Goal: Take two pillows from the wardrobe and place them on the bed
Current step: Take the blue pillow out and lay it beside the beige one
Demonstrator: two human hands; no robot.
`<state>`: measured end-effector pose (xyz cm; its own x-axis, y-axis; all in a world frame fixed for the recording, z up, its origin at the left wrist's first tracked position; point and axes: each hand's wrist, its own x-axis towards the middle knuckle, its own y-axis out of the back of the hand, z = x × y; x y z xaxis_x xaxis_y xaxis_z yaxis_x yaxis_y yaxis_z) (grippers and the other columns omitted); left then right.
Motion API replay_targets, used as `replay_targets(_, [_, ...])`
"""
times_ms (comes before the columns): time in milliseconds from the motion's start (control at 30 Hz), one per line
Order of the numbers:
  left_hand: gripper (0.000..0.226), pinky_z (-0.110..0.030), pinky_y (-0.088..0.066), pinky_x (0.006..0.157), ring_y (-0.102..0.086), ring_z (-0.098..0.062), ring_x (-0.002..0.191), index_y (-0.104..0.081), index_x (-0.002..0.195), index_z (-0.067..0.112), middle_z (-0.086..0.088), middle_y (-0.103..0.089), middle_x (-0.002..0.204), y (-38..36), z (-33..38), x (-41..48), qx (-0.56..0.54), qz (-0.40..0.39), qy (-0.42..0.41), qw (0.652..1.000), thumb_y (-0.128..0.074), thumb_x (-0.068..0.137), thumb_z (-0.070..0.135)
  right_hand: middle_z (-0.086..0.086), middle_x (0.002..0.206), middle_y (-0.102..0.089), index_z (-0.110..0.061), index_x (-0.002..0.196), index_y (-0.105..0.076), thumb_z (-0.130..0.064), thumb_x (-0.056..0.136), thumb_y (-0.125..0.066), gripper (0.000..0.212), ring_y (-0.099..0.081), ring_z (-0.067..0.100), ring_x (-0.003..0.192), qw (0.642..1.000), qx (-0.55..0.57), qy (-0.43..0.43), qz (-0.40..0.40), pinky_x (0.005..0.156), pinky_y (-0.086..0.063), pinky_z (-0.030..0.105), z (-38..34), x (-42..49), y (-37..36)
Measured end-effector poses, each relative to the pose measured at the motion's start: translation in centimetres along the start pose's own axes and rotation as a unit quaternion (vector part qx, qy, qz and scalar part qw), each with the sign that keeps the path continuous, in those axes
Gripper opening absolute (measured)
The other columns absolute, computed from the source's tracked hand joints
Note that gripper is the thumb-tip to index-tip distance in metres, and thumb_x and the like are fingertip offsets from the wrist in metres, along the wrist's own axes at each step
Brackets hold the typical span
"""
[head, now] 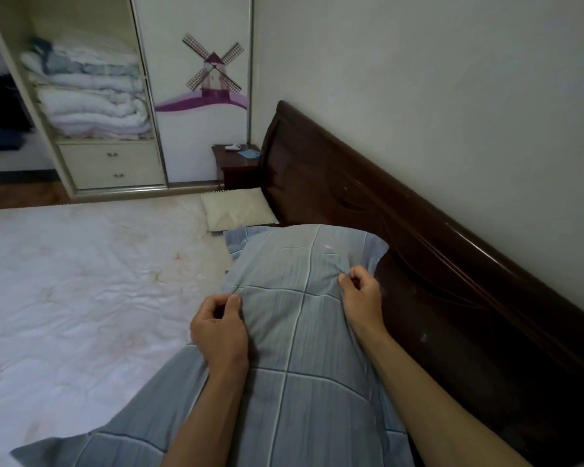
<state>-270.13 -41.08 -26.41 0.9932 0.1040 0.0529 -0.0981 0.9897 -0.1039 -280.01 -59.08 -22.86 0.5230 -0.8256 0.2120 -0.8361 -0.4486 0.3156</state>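
A large blue-grey checked pillow lies lengthwise on the bed, right beside the dark wooden headboard. My left hand pinches its cover near the left edge. My right hand pinches the fabric near the right edge, close to the headboard. Beyond it another blue pillow shows only a corner, and a small cream pillow rests at the far end by the headboard. The wardrobe stands open across the room with folded white quilts stacked inside.
A dark bedside table with small items sits between the wardrobe and the headboard. The wardrobe's sliding door bears a windmill picture. Two drawers sit under the quilts. A white wall runs behind the headboard.
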Motion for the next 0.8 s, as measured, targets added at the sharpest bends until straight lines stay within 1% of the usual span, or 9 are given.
replay_targets(67, [0.02,-0.016,-0.045,0.059,-0.055,0.001,0.056,-0.066,0.066,0.022,0.005,-0.066,0.064,-1.9,-0.3,-0.1,0.001,0.016,0.0,1.0,-0.07,0.081,0.009,-0.002,0.063,-0.041,-0.013,0.068,-0.044,-0.006,0.093,-0.057,0.03,-0.039,0.012,0.062,1.0,0.009,0.011,-0.013,0.063,-0.034,0.032,1.2,2.3,0.2])
replay_targets(133, [0.021,-0.018,-0.045,0.06,-0.054,0.003,0.056,-0.066,0.065,0.023,0.006,-0.066,0.064,-4.1,-1.0,-0.2,0.008,0.042,0.001,0.999,-0.07,0.08,0.01,-0.005,0.062,-0.042,-0.016,0.066,-0.043,-0.008,0.093,-0.057,0.031,-0.039,0.008,0.061,0.999,0.022,0.016,-0.032,0.062,-0.035,0.03,2.6,5.0,0.4])
replay_targets(200, [0.02,-0.02,-0.046,0.061,-0.056,0.001,0.058,-0.066,0.065,0.023,0.007,-0.066,0.064,-6.2,-1.4,-0.4,0.014,0.067,0.0,0.998,-0.07,0.08,0.012,-0.006,0.063,-0.042,-0.018,0.066,-0.043,-0.009,0.093,-0.058,0.032,-0.039,0.006,0.06,0.998,0.032,0.023,-0.055,0.061,-0.035,0.028,3.6,7.7,0.7])
replay_targets(267, [0.018,-0.023,-0.046,0.062,-0.056,-0.005,0.06,-0.066,0.065,0.022,0.006,-0.065,0.063,-8.2,-2.1,-0.7,0.017,0.09,-0.001,0.996,-0.07,0.08,0.013,-0.006,0.063,-0.041,-0.018,0.065,-0.041,-0.007,0.092,-0.058,0.034,-0.039,0.007,0.062,0.995,0.044,0.033,-0.081,0.062,-0.034,0.027,4.9,10.4,1.0])
replay_targets(333, [0.016,-0.026,-0.047,0.063,-0.055,-0.007,0.061,-0.066,0.065,0.022,0.005,-0.064,0.063,-9.9,-2.7,-0.7,0.016,0.106,-0.006,0.994,-0.069,0.078,0.014,-0.007,0.063,-0.039,-0.02,0.064,-0.039,-0.006,0.092,-0.059,0.037,-0.038,0.007,0.062,0.993,0.05,0.045,-0.1,0.062,-0.033,0.024,5.7,12.6,1.1])
replay_targets(400, [0.015,-0.026,-0.047,0.063,-0.054,-0.007,0.061,-0.065,0.063,0.022,0.007,-0.063,0.062,-11.3,-3.4,-0.6,0.013,0.129,-0.003,0.992,-0.069,0.076,0.016,-0.008,0.062,-0.039,-0.023,0.064,-0.037,-0.007,0.092,-0.059,0.039,-0.037,0.006,0.061,0.99,0.052,0.054,-0.121,0.061,-0.033,0.024,6.6,14.6,0.8])
replay_targets(500, [0.017,-0.023,-0.046,0.062,-0.053,-0.006,0.06,-0.064,0.061,0.023,0.007,-0.062,0.061,-13.1,-4.4,-0.1,0.014,0.16,-0.006,0.987,-0.069,0.076,0.017,-0.008,0.063,-0.038,-0.022,0.066,-0.037,-0.005,0.092,-0.058,0.038,-0.037,0.007,0.062,0.986,0.068,0.054,-0.145,0.062,-0.033,0.026,8.0,16.7,-0.1])
replay_targets(700, [0.018,-0.015,-0.045,0.061,-0.055,-0.001,0.058,-0.065,0.064,0.026,0.011,-0.064,0.06,-15.3,-7.9,1.0,0.031,0.174,-0.019,0.984,-0.068,0.077,0.015,-0.005,0.064,-0.036,-0.019,0.067,-0.038,-0.003,0.092,-0.057,0.036,-0.035,0.008,0.062,0.983,0.067,0.039,-0.169,0.062,-0.031,0.029,12.8,19.0,-2.5])
replay_targets(800, [0.017,-0.015,-0.045,0.063,-0.056,-0.001,0.061,-0.065,0.067,0.024,0.007,-0.065,0.065,-15.8,-11.6,1.5,0.037,0.172,-0.018,0.984,-0.067,0.079,0.014,-0.004,0.063,-0.037,-0.016,0.067,-0.04,-0.003,0.092,-0.057,0.033,-0.036,0.008,0.063,0.981,0.063,0.033,-0.179,0.063,-0.033,0.03,16.4,19.8,-4.0])
